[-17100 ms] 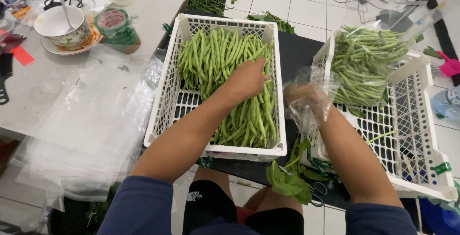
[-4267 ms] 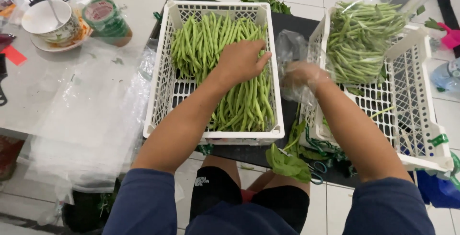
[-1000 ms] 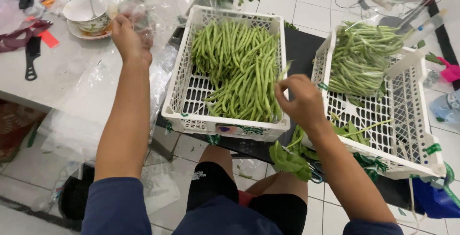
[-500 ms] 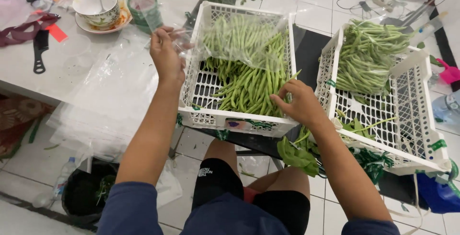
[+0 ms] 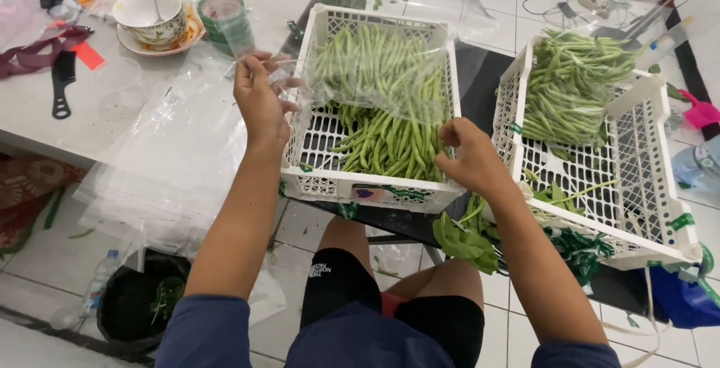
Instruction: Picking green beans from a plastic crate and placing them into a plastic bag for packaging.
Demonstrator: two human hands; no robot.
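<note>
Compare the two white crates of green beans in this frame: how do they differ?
The middle crate sits level in front of the person; the right crate tilts. Beans in the middle crate lie loose, partly veiled by a clear bag stretched between the left hand and right hand; beans in the right crate are already bagged at its far end. Both are white lattice plastic.

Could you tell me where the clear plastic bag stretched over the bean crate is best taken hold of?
Probably at its two upper corners, from the sides: the clear plastic bag is limp film, and pinching the corners keeps it spread. The left hand and right hand already hold it this way above the white crate.
</note>
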